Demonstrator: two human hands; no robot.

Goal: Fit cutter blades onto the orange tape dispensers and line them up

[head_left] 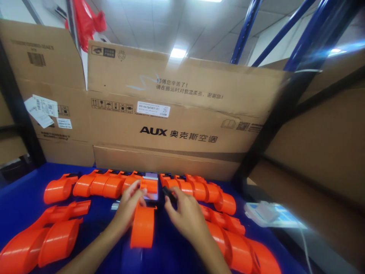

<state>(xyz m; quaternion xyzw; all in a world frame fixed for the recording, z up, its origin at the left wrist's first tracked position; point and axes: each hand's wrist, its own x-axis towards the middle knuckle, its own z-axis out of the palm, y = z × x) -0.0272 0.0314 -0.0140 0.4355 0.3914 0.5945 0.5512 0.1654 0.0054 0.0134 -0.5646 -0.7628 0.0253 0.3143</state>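
My left hand [132, 201] is closed on an orange plastic part with a round, drum-like body [142, 227] and a narrower handle end, held above the blue table. Between thumb and fingers of my right hand [182, 211] is a small dark piece [169, 193], just right of the orange part and apart from it. Its exact kind is too blurred to tell. Behind the held part lies a phone-like device [154, 195] with a lit screen, partly covered by it.
Several similar orange parts [114, 185] line the back of the blue table [99, 228], some with black pieces on top. More orange parts [58, 241] lie at front left and front right. A cardboard wall [171, 156] closes off the back; a pale tray [270, 215] sits right.
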